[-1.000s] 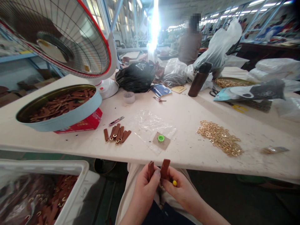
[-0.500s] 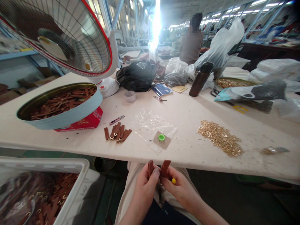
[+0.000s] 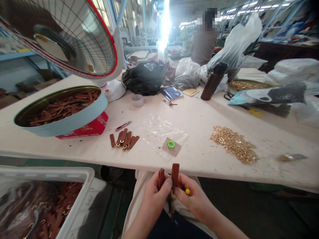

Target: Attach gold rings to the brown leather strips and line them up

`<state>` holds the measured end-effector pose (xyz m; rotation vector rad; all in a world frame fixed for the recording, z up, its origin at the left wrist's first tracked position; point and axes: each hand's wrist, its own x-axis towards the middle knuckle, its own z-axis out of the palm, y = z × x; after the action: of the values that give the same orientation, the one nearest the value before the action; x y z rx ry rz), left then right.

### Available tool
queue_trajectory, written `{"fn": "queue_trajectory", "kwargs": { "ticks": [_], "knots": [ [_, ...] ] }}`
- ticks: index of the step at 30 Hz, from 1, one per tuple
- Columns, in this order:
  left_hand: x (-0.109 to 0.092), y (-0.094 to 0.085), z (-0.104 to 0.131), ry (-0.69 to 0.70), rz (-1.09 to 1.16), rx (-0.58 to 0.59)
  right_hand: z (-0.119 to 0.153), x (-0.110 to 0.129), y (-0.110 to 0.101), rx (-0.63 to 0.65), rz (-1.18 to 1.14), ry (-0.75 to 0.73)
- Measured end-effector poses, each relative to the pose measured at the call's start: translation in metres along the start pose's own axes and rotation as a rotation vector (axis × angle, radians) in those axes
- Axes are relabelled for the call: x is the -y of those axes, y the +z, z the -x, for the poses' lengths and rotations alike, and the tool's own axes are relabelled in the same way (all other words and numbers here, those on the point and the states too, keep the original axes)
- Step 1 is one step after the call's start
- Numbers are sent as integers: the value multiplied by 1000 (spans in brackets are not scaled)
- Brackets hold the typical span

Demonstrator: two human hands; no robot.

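Note:
Over my lap, just off the table's front edge, my left hand [image 3: 159, 187] is closed around brown leather tabs [image 3: 161, 178], seen nearly edge-on. My right hand [image 3: 188, 192] pinches another brown leather tab [image 3: 175, 174], which stands upright with its flat face showing. A yellow tip [image 3: 187, 191] sticks out of the right hand; the rest of that tool is hidden. A bit of gold metal shows below the right tab. On the table, a small pile of leather tabs with gold rings [image 3: 124, 139] lies left of a green cap [image 3: 171, 144] on a grey square.
Gold D-shaped rings [image 3: 234, 144] are heaped at the right. At the left, a round tin [image 3: 62, 124] of leather strips rests on a red box, beneath a fan [image 3: 116, 49]. A white bin [image 3: 88, 176] of ringed tabs stands lower left. Thread snips [image 3: 124, 125] and a brown bottle [image 3: 214, 83] are farther back.
The tab in my right hand has turned more upright and risen a little, and the yellow tip has shifted slightly right. The left hand holds its tabs almost unmoved.

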<state>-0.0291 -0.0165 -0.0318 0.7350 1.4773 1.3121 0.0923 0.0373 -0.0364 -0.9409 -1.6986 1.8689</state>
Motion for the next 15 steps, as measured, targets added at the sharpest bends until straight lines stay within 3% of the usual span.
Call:
{"fn": "queue_trajectory", "kwargs": {
  "ticks": [8, 15],
  "knots": [
    [-11, 4, 0, -26, -23, 22, 0, 7, -1, -28, 76, -38],
    [-10, 4, 1, -107, 69, -49, 1, 5, -1, 3, 39, 15]
  ]
}}
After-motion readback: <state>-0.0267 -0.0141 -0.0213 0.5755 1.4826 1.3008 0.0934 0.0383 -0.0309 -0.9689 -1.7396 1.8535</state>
